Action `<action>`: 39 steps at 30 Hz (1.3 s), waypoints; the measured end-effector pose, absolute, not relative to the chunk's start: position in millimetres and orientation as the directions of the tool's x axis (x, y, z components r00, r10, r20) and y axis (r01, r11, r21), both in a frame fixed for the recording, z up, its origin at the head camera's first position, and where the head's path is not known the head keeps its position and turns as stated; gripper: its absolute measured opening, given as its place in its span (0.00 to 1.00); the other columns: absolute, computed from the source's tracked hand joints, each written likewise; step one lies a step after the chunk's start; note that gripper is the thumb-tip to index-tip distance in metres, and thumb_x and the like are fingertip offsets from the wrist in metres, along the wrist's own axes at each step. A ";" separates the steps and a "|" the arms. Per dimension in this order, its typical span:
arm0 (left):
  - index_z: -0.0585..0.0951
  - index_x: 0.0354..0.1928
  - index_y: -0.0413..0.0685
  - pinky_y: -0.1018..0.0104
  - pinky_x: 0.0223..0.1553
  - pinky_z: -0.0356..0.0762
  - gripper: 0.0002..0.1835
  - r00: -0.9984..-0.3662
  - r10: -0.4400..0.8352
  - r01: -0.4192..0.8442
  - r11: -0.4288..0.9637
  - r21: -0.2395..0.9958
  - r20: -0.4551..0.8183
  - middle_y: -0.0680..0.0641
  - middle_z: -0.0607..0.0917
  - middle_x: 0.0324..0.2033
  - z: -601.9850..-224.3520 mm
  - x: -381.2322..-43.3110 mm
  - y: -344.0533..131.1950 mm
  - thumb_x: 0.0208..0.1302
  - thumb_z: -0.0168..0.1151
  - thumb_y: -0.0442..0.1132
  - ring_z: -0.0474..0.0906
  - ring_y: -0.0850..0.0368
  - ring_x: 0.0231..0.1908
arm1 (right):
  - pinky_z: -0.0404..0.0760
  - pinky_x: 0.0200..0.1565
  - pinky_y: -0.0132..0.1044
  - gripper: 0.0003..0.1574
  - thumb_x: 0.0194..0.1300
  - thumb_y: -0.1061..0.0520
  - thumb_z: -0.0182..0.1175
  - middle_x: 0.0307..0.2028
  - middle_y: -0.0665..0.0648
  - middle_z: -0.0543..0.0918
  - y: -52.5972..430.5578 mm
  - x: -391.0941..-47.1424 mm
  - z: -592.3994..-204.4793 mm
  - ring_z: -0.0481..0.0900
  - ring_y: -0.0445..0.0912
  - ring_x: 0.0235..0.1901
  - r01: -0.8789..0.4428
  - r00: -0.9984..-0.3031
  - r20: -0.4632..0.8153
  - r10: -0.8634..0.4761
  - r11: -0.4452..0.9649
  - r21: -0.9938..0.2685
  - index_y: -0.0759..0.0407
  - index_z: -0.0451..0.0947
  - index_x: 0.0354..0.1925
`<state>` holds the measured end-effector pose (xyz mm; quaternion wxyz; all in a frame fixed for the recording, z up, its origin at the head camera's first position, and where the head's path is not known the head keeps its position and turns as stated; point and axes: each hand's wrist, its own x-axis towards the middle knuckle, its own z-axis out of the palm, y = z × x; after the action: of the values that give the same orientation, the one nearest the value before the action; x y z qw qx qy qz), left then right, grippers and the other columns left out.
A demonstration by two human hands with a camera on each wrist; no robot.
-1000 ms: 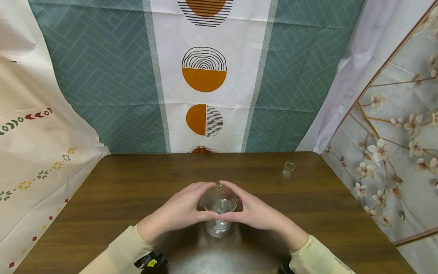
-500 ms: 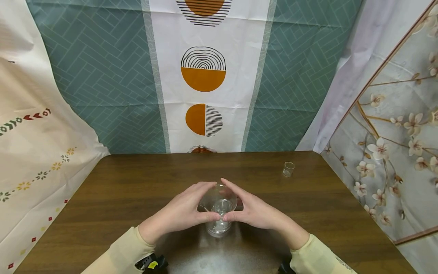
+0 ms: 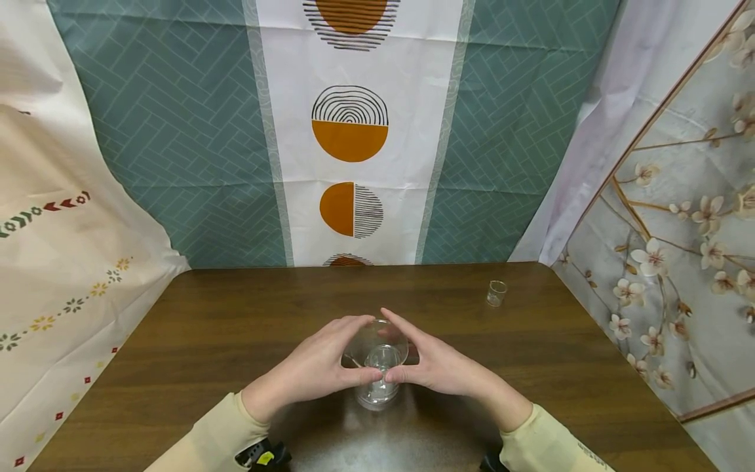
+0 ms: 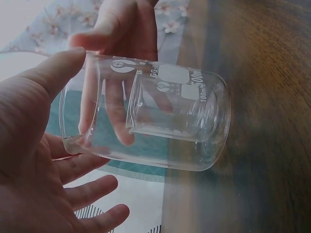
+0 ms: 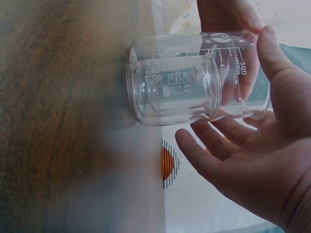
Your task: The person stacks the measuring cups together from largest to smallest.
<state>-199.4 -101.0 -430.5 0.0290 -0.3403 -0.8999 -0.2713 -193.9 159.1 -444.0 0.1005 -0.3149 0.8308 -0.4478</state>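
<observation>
A clear glass beaker (image 3: 375, 398) marked 500 ml stands upright on the table in front of the person. Nested inside it is a smaller glass beaker (image 4: 165, 114), whose 100 ml print shows in the left wrist view. The left hand (image 3: 321, 359) holds the big beaker's upper part from the left, thumb at the near side and fingers around the far side. From the right, the right hand (image 3: 434, 360) holds the same rim area likewise. Both thumb tips lie close together at the near side. In the right wrist view, the large beaker (image 5: 146, 119) has its base on the wood.
A tiny glass cup (image 3: 497, 294) stands at the table's back right. The dark wooden table (image 3: 236, 314) is bordered by a teal and white cloth (image 3: 407, 157) behind, a cream cloth (image 3: 88, 249) at left and a floral cloth (image 3: 660, 288) at right.
Both hands stay around the large beaker almost unmoved; the thumb tips shift very slightly. The beakers and the tiny cup keep their places, and the head view tilts a little.
</observation>
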 end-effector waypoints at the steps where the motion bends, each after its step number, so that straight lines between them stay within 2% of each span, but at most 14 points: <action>1: 0.66 0.74 0.58 0.52 0.62 0.72 0.51 -0.766 0.596 0.629 0.623 0.465 0.240 0.57 0.72 0.67 -430.8 -199.4 -100.9 0.53 0.60 0.79 0.67 0.59 0.66 | 0.72 0.63 0.48 0.61 0.64 0.44 0.70 0.70 0.48 0.70 159.2 -193.9 -444.3 0.65 0.41 0.69 -0.435 -0.781 0.115 -0.614 0.402 -0.806 0.29 0.41 0.79; 6: 0.67 0.73 0.58 0.52 0.61 0.72 0.51 -0.767 0.589 0.633 0.628 0.453 0.255 0.59 0.72 0.67 -431.6 -199.0 -100.6 0.53 0.60 0.79 0.67 0.60 0.66 | 0.73 0.62 0.46 0.61 0.64 0.44 0.70 0.70 0.48 0.70 159.6 -193.7 -444.6 0.65 0.41 0.69 -0.439 -0.778 0.115 -0.617 0.403 -0.803 0.29 0.40 0.79; 14: 0.68 0.72 0.58 0.54 0.60 0.73 0.51 -0.760 0.585 0.644 0.620 0.448 0.282 0.60 0.73 0.65 -431.9 -198.0 -100.9 0.52 0.60 0.79 0.68 0.62 0.64 | 0.72 0.63 0.50 0.61 0.64 0.44 0.70 0.72 0.51 0.68 161.8 -193.2 -442.5 0.66 0.45 0.69 -0.458 -0.774 0.130 -0.620 0.406 -0.790 0.32 0.40 0.80; 22: 0.69 0.72 0.59 0.55 0.60 0.73 0.50 -0.760 0.581 0.645 0.620 0.447 0.292 0.61 0.74 0.65 -432.0 -197.9 -101.9 0.52 0.60 0.79 0.68 0.63 0.64 | 0.70 0.65 0.46 0.61 0.64 0.44 0.71 0.75 0.43 0.60 165.4 -193.5 -441.9 0.66 0.46 0.69 -0.427 -0.799 0.117 -0.589 0.421 -0.800 0.33 0.43 0.80; 25: 0.69 0.72 0.59 0.54 0.59 0.74 0.50 -0.761 0.581 0.643 0.619 0.451 0.289 0.60 0.74 0.65 -431.8 -197.7 -102.1 0.52 0.60 0.79 0.68 0.62 0.64 | 0.71 0.64 0.45 0.60 0.64 0.45 0.70 0.75 0.45 0.60 166.0 -193.3 -441.6 0.67 0.47 0.69 -0.431 -0.798 0.124 -0.590 0.414 -0.802 0.34 0.43 0.80; 31: 0.69 0.72 0.58 0.53 0.59 0.74 0.50 -0.766 0.579 0.637 0.621 0.457 0.280 0.60 0.74 0.65 -431.0 -197.7 -102.5 0.52 0.61 0.79 0.69 0.61 0.64 | 0.71 0.64 0.51 0.58 0.64 0.45 0.70 0.74 0.50 0.63 168.8 -193.4 -441.5 0.69 0.50 0.68 -0.434 -0.806 0.133 -0.577 0.423 -0.795 0.33 0.45 0.80; 35: 0.69 0.72 0.59 0.53 0.59 0.73 0.49 -0.768 0.582 0.633 0.624 0.459 0.268 0.60 0.74 0.65 -431.1 -198.1 -102.5 0.53 0.61 0.79 0.69 0.61 0.64 | 0.69 0.65 0.56 0.57 0.65 0.45 0.70 0.73 0.49 0.65 172.9 -194.7 -441.2 0.68 0.48 0.69 -0.443 -0.814 0.141 -0.564 0.445 -0.778 0.33 0.45 0.79; 39: 0.69 0.71 0.59 0.53 0.60 0.73 0.49 -0.766 0.585 0.634 0.621 0.461 0.266 0.60 0.74 0.64 -431.3 -198.4 -102.6 0.53 0.61 0.78 0.69 0.61 0.63 | 0.67 0.65 0.59 0.56 0.65 0.44 0.69 0.72 0.49 0.66 176.5 -195.7 -440.8 0.66 0.52 0.70 -0.462 -0.814 0.156 -0.560 0.459 -0.759 0.35 0.47 0.79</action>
<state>-198.4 -102.6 -431.3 0.0452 -0.3388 -0.8992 -0.2731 -195.7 176.5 -440.8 0.0577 -0.2998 0.8523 -0.4248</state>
